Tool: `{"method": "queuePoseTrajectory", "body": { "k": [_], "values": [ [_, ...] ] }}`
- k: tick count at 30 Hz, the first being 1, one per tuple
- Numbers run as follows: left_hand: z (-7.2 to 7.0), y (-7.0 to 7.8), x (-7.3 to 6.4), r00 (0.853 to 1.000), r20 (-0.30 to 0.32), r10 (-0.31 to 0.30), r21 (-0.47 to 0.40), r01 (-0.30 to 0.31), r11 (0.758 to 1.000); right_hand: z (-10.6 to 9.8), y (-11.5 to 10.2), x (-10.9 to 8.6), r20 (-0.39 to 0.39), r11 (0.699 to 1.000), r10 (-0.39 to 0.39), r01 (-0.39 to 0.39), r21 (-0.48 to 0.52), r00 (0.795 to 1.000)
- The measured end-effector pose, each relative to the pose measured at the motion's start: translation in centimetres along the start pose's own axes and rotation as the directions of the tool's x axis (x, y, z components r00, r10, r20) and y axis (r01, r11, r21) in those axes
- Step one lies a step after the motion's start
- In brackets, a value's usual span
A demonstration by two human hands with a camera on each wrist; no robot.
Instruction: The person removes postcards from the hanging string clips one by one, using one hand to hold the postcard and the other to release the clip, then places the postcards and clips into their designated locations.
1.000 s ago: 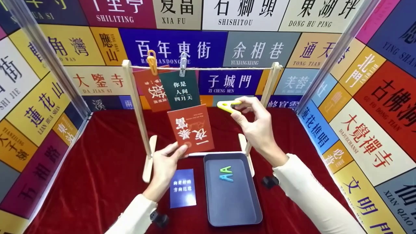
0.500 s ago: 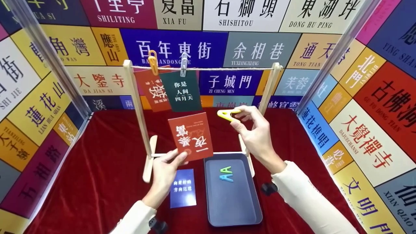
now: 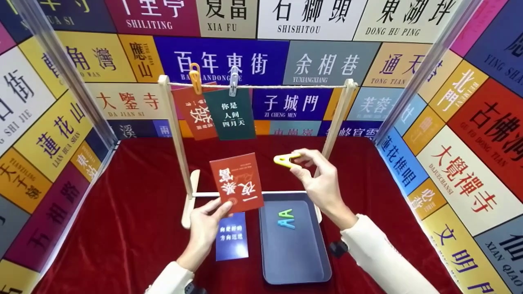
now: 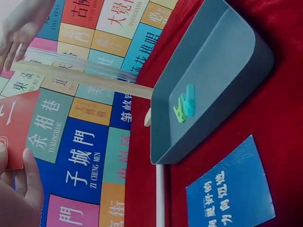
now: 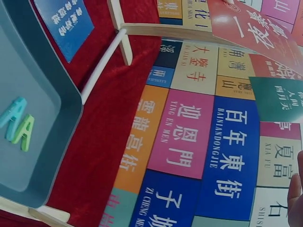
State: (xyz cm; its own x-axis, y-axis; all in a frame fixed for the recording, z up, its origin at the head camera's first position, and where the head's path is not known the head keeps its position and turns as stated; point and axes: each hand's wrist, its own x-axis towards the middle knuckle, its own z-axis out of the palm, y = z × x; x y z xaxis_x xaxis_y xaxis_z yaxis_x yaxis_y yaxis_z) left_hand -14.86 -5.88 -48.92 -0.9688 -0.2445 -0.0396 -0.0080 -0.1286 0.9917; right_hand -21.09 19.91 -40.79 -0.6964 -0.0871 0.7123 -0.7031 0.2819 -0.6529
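My left hand (image 3: pixel 205 222) pinches a red card (image 3: pixel 237 183) with white characters by its lower left corner, in front of the wooden rack. To its right, my right hand (image 3: pixel 320 177) holds a yellow clothespin (image 3: pixel 286 160) between thumb and fingers, its narrow end pointing left toward the card. On the rack's string (image 3: pixel 286 86), an orange clothespin (image 3: pixel 195 77) holds another red card (image 3: pixel 194 116). A grey clothespin (image 3: pixel 233 81) beside it holds a dark green card (image 3: pixel 231 118), which overlaps that red card. In the left wrist view the held card (image 4: pixel 18 123) shows at the left edge.
A dark grey tray (image 3: pixel 294 257) stands on the red cloth (image 3: pixel 122 228), with a green clothespin (image 3: pixel 285 213) and a blue clothespin (image 3: pixel 286 223) in it. Left of the tray lies a blue card (image 3: pixel 231 241). The rack's wooden posts (image 3: pixel 175 134) rise on both sides.
Both hands have moved down, away from the string, the left with the red card and the right with the yellow clothespin. The hanging cards and the tray's clothespins stay in place.
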Motion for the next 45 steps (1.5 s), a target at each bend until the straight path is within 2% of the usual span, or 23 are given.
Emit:
{"method": "queuePoseTrajectory", "body": {
  "k": [4,9,14,22,30,36,41,45],
  "values": [
    [-0.1,-0.6,-0.2,1.0,0.014,-0.025,0.003,0.025,1.0,0.2,0.7,-1.2,0.008,1.0,0.025,-0.025,0.011,1.0],
    [-0.2,-1.4,-0.4,0.999,0.001,-0.048,0.018,0.048,0.999,0.2,1.4,-2.5,0.008,0.998,0.056,-0.056,-0.005,0.998],
    [-0.3,-2.2,-0.6,0.998,0.002,-0.062,0.027,0.062,0.998,0.2,2.3,-3.7,0.005,0.998,0.055,-0.055,-0.044,0.998],
    [-0.6,-3.4,-0.8,0.994,-0.013,-0.104,0.053,0.105,0.993,0.7,3.6,-6.1,0.019,0.995,0.093,-0.092,-0.034,0.995],
    [-1.0,-4.4,-0.9,0.993,-0.016,-0.118,0.063,0.119,0.991,0.7,4.4,-7.6,0.006,0.992,0.066,-0.065,-0.109,0.998],
    [-1.2,-5.6,-1.2,0.991,0.009,-0.135,0.033,0.135,0.99,1.0,3.8,-8.4,-0.016,0.986,0.041,-0.043,-0.164,0.999],
    [-1.4,-6.6,-1.4,0.987,0.01,-0.16,0.035,0.159,0.987,1.0,2.4,-9.0,-0.012,0.982,0.07,-0.071,-0.175,0.997],
    [-1.7,-7.3,-1.5,0.983,0.002,-0.184,0.028,0.184,0.983,1.1,4.6,-10.7,0.007,0.982,0.096,-0.094,-0.167,0.995]
  ]
}}
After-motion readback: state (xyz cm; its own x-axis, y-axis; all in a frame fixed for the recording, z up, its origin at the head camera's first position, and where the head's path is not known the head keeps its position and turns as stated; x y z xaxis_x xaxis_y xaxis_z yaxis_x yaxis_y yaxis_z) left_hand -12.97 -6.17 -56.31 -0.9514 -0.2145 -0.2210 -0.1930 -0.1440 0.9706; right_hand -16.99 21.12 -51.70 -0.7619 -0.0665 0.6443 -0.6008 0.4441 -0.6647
